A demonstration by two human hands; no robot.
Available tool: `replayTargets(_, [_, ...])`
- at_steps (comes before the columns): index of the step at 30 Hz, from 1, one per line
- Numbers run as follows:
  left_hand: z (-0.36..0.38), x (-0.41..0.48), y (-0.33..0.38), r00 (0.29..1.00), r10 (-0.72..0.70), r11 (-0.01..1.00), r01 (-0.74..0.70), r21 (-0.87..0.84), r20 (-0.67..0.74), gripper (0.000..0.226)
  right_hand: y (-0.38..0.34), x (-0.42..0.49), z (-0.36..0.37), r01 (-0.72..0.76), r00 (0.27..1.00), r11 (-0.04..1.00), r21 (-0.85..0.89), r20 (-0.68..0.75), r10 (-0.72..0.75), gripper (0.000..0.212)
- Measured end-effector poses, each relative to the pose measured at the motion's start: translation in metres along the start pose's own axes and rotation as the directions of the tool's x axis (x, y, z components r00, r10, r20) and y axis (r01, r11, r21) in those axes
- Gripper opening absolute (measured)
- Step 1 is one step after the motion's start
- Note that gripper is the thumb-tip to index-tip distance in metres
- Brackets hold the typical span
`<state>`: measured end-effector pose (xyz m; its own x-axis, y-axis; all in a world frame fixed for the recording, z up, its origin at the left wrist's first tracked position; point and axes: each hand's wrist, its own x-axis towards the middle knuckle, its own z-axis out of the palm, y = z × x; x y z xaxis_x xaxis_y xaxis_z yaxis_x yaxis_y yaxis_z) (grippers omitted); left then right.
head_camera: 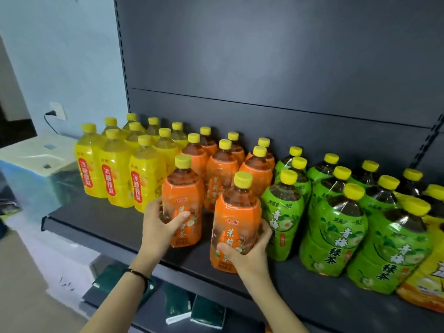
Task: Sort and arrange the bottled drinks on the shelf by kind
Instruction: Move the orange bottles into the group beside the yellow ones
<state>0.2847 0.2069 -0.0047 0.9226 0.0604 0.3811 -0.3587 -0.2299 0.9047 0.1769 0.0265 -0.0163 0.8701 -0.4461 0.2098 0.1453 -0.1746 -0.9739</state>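
Gripping one orange-labelled bottle (183,203) in our left hand (160,225) and another (236,227) in our right hand (249,251), fingers wrapped closed, on the shelf (108,227)

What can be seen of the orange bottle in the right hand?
The orange-labelled bottle is clear plastic holding dark brown drink, with a yellow screw cap and a shrink label printed with white characters. It stands upright near the front edge of the dark shelf, ahead of the other orange bottles and just left of the green ones. The right hand wraps its lower half, thumb across the label.
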Motion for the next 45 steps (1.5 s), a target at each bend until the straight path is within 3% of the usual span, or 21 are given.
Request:
replayTargets(4, [-0.007,0.018,0.0,0.967,0.127,0.962,-0.065,0.265,-0.222,0.104,0.0,0.009,0.021,-0.024,0.998,0.999,0.023,-0.064,0.026,0.098])
replayTargets(9, [-0.015,0.047,-0.006,0.944,0.082,0.939,0.034,0.343,-0.319,0.124,0.001,0.024,0.044,-0.041,0.994,0.999,-0.006,-0.106,0.04,0.098])
replayTargets(13, [-0.022,0.061,-0.023,0.977,-0.022,0.966,0.075,0.248,-0.212,0.125,0.0,0.036,0.065,-0.077,0.989,0.993,-0.089,-0.137,0.065,0.09])
replayTargets(19, [-0.025,0.063,-0.036,0.987,0.053,0.974,-0.017,0.227,-0.154,0.116,-0.005,0.057,0.098,-0.169,0.965,0.935,-0.312,-0.246,0.093,0.108])
replayTargets(23, [-0.021,0.064,-0.034,0.987,0.043,0.972,-0.005,0.237,-0.154,0.113,-0.001,0.062,0.103,-0.143,0.96,0.933,-0.331,-0.275,0.05,0.102])
replayTargets(27, [-0.031,0.062,-0.033,0.995,-0.002,0.983,0.02,0.184,-0.098,0.102,-0.005,0.059,0.098,-0.164,0.963,0.949,-0.27,-0.252,0.095,0.111])
replayTargets(32, [-0.067,0.053,-0.039,0.997,-0.053,0.993,0.046,0.111,0.061,0.039,-0.011,0.041,0.076,-0.136,0.981,0.976,-0.171,-0.163,0.108,0.069])
replayTargets(34, [-0.07,0.042,-0.034,0.99,-0.083,0.991,0.07,0.111,0.117,0.028,-0.013,0.033,0.062,-0.139,0.979,0.976,-0.166,-0.17,0.11,0.043])
replayTargets(37, [-0.06,0.023,-0.021,0.979,-0.026,0.99,-0.003,0.143,0.202,0.018,-0.019,0.018,0.036,-0.099,0.989,0.971,-0.217,-0.132,0.072,0.016])
replayTargets(42, [-0.014,-0.02,0.008,0.937,0.138,0.962,-0.204,0.181,0.321,0.008,-0.027,-0.016,-0.039,-0.085,0.99,0.929,-0.36,-0.138,0.037,0.007])
replayTargets(45, [0.026,-0.058,0.034,0.902,0.153,0.967,-0.221,0.128,0.403,0.011,-0.03,-0.043,-0.103,-0.112,0.98,0.912,-0.395,-0.195,0.036,0.011])
